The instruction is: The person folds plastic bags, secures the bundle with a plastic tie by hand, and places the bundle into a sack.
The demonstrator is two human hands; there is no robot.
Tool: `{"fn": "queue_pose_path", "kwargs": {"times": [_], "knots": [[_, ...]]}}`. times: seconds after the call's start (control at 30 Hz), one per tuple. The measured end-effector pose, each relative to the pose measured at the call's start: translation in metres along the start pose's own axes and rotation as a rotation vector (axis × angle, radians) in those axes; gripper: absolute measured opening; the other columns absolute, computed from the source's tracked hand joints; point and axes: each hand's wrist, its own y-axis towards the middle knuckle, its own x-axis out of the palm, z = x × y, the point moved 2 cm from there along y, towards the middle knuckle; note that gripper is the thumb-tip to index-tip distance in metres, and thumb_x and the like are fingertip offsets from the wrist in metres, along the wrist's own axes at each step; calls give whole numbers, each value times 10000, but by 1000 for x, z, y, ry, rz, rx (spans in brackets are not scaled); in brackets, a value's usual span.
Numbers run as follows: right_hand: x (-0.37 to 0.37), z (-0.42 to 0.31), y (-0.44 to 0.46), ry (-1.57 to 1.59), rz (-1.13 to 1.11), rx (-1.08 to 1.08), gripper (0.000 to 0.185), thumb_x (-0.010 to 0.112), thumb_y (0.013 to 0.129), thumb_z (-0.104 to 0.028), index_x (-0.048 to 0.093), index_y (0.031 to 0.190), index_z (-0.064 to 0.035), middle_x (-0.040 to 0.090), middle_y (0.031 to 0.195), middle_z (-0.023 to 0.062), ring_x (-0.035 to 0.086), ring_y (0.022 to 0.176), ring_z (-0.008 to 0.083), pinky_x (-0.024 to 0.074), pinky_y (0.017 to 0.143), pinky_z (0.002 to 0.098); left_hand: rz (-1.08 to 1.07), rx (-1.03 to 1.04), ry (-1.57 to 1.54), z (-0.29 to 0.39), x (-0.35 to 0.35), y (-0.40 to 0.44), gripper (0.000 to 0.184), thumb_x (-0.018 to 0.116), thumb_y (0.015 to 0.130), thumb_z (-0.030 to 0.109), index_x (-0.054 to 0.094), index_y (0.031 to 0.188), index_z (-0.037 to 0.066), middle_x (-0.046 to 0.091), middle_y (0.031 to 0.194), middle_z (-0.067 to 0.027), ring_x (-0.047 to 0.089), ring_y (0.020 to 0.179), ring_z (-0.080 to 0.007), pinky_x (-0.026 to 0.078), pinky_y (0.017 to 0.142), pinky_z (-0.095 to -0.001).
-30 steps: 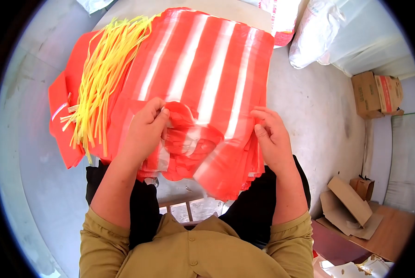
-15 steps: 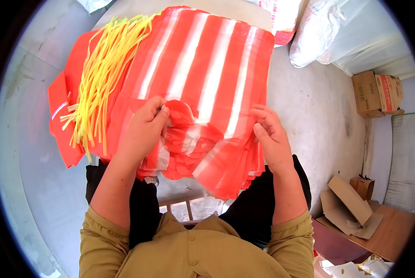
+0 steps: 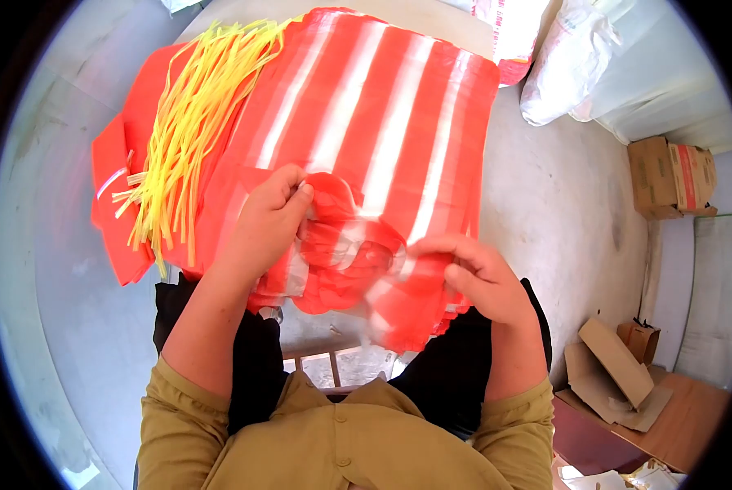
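A thick stack of red plastic bags with white stripes (image 3: pixel 366 106) lies in front of me, the handle ends towards my body. My left hand (image 3: pixel 276 212) is closed in a pinch on the red plastic at the left side of the cut-out opening. My right hand (image 3: pixel 484 282) is over the right front corner of the stack, its index finger reaching left across the plastic and its thumb apart from it. Beneath that hand, a loose bag handle (image 3: pixel 407 306) is blurred by motion. A bundle of yellow strips (image 3: pixel 194 122) rests on red plastic left of the stack.
White sacks (image 3: pixel 566 61) stand at the back right. A cardboard box (image 3: pixel 672 175) is on the far right, and an opened carton (image 3: pixel 615 380) lies on a brown wooden surface (image 3: pixel 684 416) at the lower right. My legs are under the front of the stack.
My right hand has moved left and down, from the stack's right edge to over the loose handle, which has shifted. My left hand keeps its pinch. The view has shifted slightly.
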Motion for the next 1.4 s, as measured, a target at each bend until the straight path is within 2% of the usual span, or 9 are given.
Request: {"fn": "queue_pose_path", "kwargs": {"times": [0.1, 0.27, 0.37, 0.47, 0.67, 0.97, 1.13, 1.23, 1.4], "knots": [[-3, 0, -5, 88, -134, -1, 401, 614, 1019, -189, 652, 1353, 31, 700, 1221, 63, 627, 839, 86, 491, 707, 246, 7, 1, 5, 0, 0, 0, 169, 523, 1127, 154, 568, 991, 65, 566, 784, 14, 542, 662, -76, 460, 626, -250], [-9, 5, -10, 12, -121, -83, 367, 615, 903, 52, 685, 1260, 7, 667, 1327, 144, 650, 1083, 154, 519, 797, 278, 11, 21, 64, -3, -1, 1, 145, 532, 1120, 134, 554, 1001, 55, 558, 797, 13, 542, 664, -77, 464, 627, -252], [-11, -5, -10, 2, -146, -32, 424, 566, 866, 145, 674, 1247, -7, 646, 1406, 134, 607, 1269, 195, 519, 977, 326, -1, 35, 93, -2, -2, 0, 131, 532, 1116, 126, 547, 1008, 53, 557, 808, 13, 545, 667, -77, 467, 628, -250], [-2, -1, -4, 26, -40, -123, 445, 542, 862, 158, 678, 1246, -21, 652, 1408, 114, 624, 1237, 178, 525, 924, 298, -13, 42, 110, -3, -2, -1, 119, 535, 1110, 119, 546, 1013, 50, 555, 814, 13, 550, 673, -76, 473, 632, -252], [13, -6, 14, -502, 102, -189, 492, 522, 837, 176, 687, 1244, -45, 679, 1376, 102, 673, 1179, 212, 538, 897, 313, -19, 95, 159, -7, -3, -1, 106, 545, 1097, 107, 545, 1012, 44, 560, 819, 12, 559, 682, -77, 486, 643, -257], [17, -20, 7, -201, -327, -101, 441, 603, 807, 100, 724, 1215, -14, 695, 1355, 190, 699, 1179, 293, 555, 910, 365, -2, 85, 172, -1, -4, -3, 106, 551, 1091, 100, 541, 1006, 38, 571, 812, -3, 567, 684, -82, 481, 634, -267], [16, -24, 1, -249, -419, -269, 391, 685, 793, 72, 726, 1177, 9, 691, 1335, 221, 718, 1085, 340, 567, 888, 396, 7, 86, 184, -2, -5, -3, 114, 557, 1088, 99, 536, 994, 38, 577, 803, -6, 567, 676, -83, 479, 628, -269], [12, -38, -6, -279, -368, -256, 318, 674, 800, 87, 723, 1104, 9, 687, 1318, 240, 712, 1044, 327, 562, 874, 387, 16, 111, 202, -4, -5, -2, 124, 560, 1088, 102, 534, 985, 38, 579, 800, -8, 567, 672, -85, 479, 628, -269], [6, -30, -18, -164, -158, -184, 423, 595, 819, 180, 714, 1176, -14, 680, 1387, 183, 696, 1153, 264, 559, 921, 372, 11, 120, 201, -5, -5, -2, 136, 561, 1088, 104, 533, 972, 39, 579, 797, -8, 567, 677, -84, 479, 626, -269]]}}
